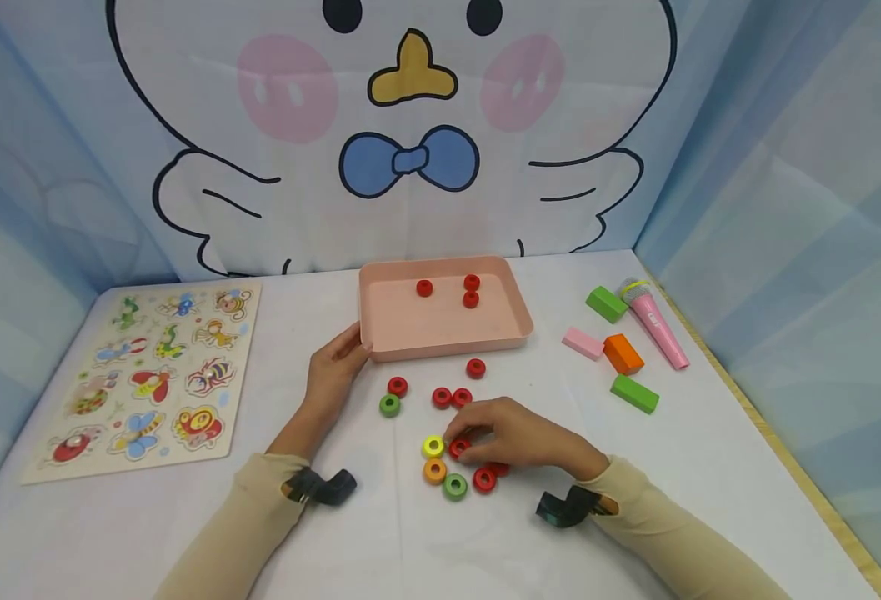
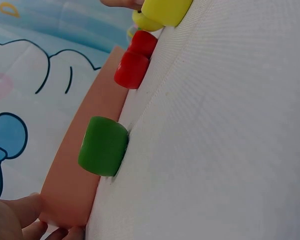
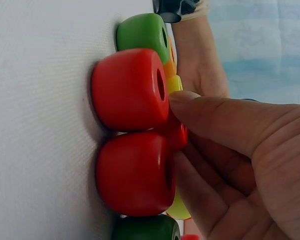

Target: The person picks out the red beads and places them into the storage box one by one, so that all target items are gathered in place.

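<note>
The pink tray (image 1: pixel 410 332) was gripped at its near left corner by the left hand (image 1: pixel 332 368), seemingly for steadiness, while a red bead (image 1: pixel 458 450) beside a yellow bead (image 1: pixel 432 456) was pinched by the right hand (image 1: pixel 513 430), apparently owing to its smallness.

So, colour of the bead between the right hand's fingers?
Red; the bead shows best in the head view.

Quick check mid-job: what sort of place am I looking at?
Probably a children's play area, though it could be a staged booth: a cartoon-printed cloth backdrop hangs behind a white table, which holds a bug picture board and a pink microphone.
</note>
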A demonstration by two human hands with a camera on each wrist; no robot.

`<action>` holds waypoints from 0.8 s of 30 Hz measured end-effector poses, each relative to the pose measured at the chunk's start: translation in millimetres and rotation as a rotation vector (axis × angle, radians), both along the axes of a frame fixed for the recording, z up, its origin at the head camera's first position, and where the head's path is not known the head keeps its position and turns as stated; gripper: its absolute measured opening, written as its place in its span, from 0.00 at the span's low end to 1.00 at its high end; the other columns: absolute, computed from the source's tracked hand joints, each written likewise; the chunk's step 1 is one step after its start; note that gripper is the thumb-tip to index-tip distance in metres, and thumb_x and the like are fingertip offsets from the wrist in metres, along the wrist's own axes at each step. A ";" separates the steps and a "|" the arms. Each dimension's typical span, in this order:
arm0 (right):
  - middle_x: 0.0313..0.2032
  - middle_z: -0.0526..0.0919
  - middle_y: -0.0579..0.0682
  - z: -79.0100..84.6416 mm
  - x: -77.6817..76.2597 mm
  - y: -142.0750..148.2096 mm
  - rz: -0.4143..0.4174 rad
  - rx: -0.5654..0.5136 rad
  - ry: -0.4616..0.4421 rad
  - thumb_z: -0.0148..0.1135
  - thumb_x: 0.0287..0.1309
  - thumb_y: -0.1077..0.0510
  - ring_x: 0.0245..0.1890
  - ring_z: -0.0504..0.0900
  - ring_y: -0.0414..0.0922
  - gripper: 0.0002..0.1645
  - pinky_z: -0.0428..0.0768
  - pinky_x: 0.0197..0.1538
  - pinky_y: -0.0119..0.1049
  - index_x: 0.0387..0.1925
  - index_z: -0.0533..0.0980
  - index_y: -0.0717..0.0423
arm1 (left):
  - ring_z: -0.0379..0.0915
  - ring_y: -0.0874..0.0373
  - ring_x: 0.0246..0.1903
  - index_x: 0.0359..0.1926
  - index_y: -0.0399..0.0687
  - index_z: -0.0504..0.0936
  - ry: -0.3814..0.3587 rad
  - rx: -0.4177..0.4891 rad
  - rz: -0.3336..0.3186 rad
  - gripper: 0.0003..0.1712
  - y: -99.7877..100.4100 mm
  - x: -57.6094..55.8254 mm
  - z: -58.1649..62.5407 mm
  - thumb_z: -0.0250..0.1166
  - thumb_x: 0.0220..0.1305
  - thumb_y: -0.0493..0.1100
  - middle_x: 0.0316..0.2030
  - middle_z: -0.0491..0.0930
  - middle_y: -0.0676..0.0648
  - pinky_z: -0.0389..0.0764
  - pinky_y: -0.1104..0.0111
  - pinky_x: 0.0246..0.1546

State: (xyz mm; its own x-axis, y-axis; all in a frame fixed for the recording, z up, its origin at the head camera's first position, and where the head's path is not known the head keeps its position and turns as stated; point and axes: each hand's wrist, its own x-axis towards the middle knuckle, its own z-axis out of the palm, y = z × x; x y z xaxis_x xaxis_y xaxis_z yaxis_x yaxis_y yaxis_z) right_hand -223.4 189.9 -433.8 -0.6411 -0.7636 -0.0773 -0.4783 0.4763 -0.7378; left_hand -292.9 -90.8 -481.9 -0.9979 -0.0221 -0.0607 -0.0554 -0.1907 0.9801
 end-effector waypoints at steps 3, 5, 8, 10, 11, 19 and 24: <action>0.44 0.82 0.40 -0.6 -1.2 2.2 -0.002 -0.040 -0.018 0.70 0.58 0.61 0.43 0.80 0.37 0.14 0.81 0.52 0.34 0.47 0.82 0.50 | 0.64 0.58 0.65 0.70 0.41 0.67 0.006 -0.007 0.001 0.32 -0.3 -0.3 -0.6 0.64 0.67 0.37 0.67 0.68 0.43 0.72 0.73 0.59; 0.44 0.82 0.40 -0.4 -2.3 3.8 -0.006 -0.063 -0.039 0.70 0.58 0.61 0.43 0.81 0.37 0.14 0.81 0.53 0.34 0.47 0.83 0.51 | 0.65 0.58 0.65 0.70 0.40 0.68 0.010 -0.004 0.003 0.32 0.0 0.0 -0.3 0.65 0.67 0.37 0.67 0.68 0.43 0.72 0.73 0.59; 0.44 0.83 0.41 0.7 -4.4 5.9 -0.011 -0.089 -0.056 0.70 0.58 0.61 0.43 0.82 0.38 0.14 0.81 0.53 0.35 0.47 0.83 0.52 | 0.65 0.58 0.64 0.70 0.40 0.68 0.011 0.000 0.007 0.31 0.1 0.5 -0.1 0.65 0.67 0.36 0.66 0.69 0.43 0.72 0.73 0.59; 0.43 0.83 0.40 1.0 -6.5 6.8 -0.012 -0.096 -0.053 0.70 0.58 0.60 0.43 0.82 0.38 0.14 0.82 0.52 0.35 0.47 0.83 0.53 | 0.65 0.58 0.64 0.70 0.40 0.68 0.010 0.005 0.005 0.31 0.2 0.6 0.2 0.64 0.67 0.36 0.67 0.68 0.43 0.72 0.73 0.59; 0.43 0.83 0.40 1.2 -7.9 7.1 -0.010 -0.099 -0.044 0.70 0.59 0.60 0.43 0.82 0.38 0.14 0.82 0.52 0.36 0.47 0.83 0.53 | 0.65 0.58 0.65 0.70 0.40 0.68 0.009 0.003 0.003 0.31 0.1 0.7 0.4 0.64 0.67 0.36 0.67 0.68 0.43 0.72 0.73 0.59; 0.43 0.84 0.38 11.4 -24.7 6.6 -0.033 -0.083 0.028 0.70 0.59 0.58 0.45 0.80 0.39 0.13 0.83 0.49 0.35 0.47 0.85 0.53 | 0.65 0.58 0.65 0.70 0.41 0.68 -0.004 0.005 -0.001 0.31 0.7 0.0 0.8 0.64 0.67 0.37 0.67 0.68 0.43 0.73 0.73 0.59; 0.44 0.84 0.40 20.7 -45.7 2.7 -0.085 -0.071 0.044 0.70 0.59 0.57 0.43 0.80 0.40 0.14 0.83 0.46 0.35 0.47 0.84 0.54 | 0.64 0.58 0.65 0.70 0.43 0.67 -0.016 -0.015 -0.007 0.32 0.2 -0.4 0.2 0.64 0.68 0.38 0.67 0.68 0.45 0.72 0.73 0.59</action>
State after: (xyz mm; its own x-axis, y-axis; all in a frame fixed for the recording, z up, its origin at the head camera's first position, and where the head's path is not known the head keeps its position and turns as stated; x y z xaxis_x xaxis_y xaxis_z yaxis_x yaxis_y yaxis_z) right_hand -269.1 192.5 -413.1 -0.7050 -0.7092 0.0041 -0.4709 0.4638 -0.7504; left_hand -293.3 -90.6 -481.7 -0.9969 -0.0161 -0.0764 -0.0724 -0.1751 0.9819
